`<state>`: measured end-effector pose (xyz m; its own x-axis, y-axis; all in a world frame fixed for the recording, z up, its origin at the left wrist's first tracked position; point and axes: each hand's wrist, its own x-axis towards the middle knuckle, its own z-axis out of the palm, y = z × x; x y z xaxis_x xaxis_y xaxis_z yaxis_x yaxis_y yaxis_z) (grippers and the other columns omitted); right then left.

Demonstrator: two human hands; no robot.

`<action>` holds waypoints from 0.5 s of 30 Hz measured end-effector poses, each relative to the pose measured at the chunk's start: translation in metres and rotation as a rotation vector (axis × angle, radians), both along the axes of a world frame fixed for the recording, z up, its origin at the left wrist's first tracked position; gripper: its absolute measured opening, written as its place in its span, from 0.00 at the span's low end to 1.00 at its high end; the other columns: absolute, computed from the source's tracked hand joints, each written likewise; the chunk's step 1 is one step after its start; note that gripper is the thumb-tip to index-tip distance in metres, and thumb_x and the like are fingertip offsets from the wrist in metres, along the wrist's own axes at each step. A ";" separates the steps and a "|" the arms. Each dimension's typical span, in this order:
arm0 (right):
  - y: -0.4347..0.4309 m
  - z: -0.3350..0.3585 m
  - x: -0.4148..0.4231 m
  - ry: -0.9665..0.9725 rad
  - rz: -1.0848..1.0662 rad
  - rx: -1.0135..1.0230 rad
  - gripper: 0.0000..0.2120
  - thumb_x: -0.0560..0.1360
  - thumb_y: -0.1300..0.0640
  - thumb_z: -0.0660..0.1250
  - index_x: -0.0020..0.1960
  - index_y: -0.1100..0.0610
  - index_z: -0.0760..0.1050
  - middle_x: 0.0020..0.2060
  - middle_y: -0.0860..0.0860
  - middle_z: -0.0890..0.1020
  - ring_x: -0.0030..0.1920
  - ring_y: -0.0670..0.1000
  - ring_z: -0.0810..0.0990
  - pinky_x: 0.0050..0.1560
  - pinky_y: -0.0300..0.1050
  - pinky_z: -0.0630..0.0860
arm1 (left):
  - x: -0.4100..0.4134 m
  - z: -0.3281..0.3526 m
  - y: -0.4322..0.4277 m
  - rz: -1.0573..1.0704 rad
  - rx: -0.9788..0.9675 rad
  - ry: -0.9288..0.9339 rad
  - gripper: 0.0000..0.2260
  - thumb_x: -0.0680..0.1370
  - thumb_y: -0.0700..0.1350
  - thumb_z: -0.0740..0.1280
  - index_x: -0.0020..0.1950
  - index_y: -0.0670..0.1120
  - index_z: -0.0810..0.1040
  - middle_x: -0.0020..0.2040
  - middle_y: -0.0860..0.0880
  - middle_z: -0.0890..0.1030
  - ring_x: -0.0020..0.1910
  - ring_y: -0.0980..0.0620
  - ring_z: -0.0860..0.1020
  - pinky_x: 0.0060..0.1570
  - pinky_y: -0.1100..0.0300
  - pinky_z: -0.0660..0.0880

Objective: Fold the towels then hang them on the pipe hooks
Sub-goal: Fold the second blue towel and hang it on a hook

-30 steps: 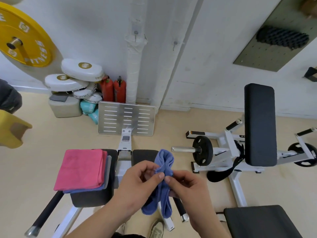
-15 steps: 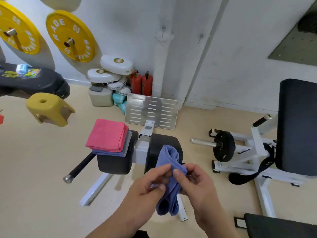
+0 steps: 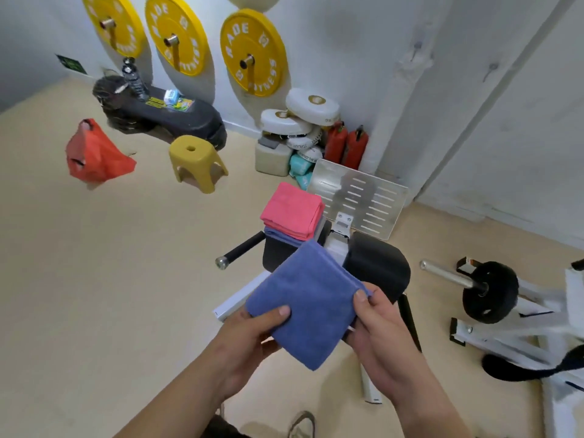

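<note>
A folded blue towel lies flat between my hands, low in the middle of the view. My left hand grips its near-left corner, thumb on top. My right hand pinches its right corner. Behind it, a folded pink towel tops a small stack, with a blue-grey towel under it, on the left black pad of a gym machine. A white wrapped pipe runs up the wall, with small hooks showing at and beside it.
A metal footplate stands behind the pads. A yellow stool, an orange bag and a black bench are at the left. Yellow weight plates hang on the wall. A plate-loaded machine is at the right.
The bunched, hanging blue towel has been spread out into a flat folded square between my hands. The view has swung left, bringing the stool, bag and more wall plates into sight.
</note>
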<state>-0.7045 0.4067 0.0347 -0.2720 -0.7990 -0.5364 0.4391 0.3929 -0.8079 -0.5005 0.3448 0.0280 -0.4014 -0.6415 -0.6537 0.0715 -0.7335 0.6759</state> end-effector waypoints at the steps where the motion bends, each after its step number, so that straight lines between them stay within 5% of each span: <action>1: -0.008 -0.004 0.012 0.061 0.031 0.026 0.11 0.84 0.52 0.62 0.61 0.55 0.77 0.57 0.51 0.86 0.59 0.54 0.85 0.60 0.60 0.82 | 0.015 0.004 -0.004 0.050 -0.024 -0.011 0.17 0.78 0.42 0.72 0.67 0.47 0.80 0.62 0.47 0.85 0.61 0.47 0.84 0.61 0.48 0.78; 8: -0.082 -0.022 0.135 0.355 0.385 0.166 0.06 0.82 0.55 0.66 0.59 0.50 0.79 0.55 0.52 0.86 0.54 0.50 0.84 0.52 0.48 0.81 | 0.154 0.040 -0.049 0.155 -0.330 -0.236 0.12 0.77 0.41 0.72 0.58 0.53 0.83 0.56 0.50 0.86 0.58 0.48 0.84 0.59 0.47 0.80; 15: -0.192 0.014 0.290 0.412 0.596 -0.180 0.34 0.74 0.68 0.70 0.71 0.39 0.71 0.63 0.37 0.82 0.61 0.36 0.81 0.54 0.35 0.80 | 0.313 0.065 -0.117 0.039 -0.551 -0.398 0.15 0.79 0.36 0.68 0.56 0.57 0.83 0.52 0.54 0.87 0.56 0.53 0.84 0.59 0.52 0.81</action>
<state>-0.4144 0.2148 0.0490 0.0842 -0.9397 -0.3314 -0.1588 0.3157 -0.9355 -0.1876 0.2276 0.0932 -0.1679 -0.9322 -0.3208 -0.2403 -0.2769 0.9304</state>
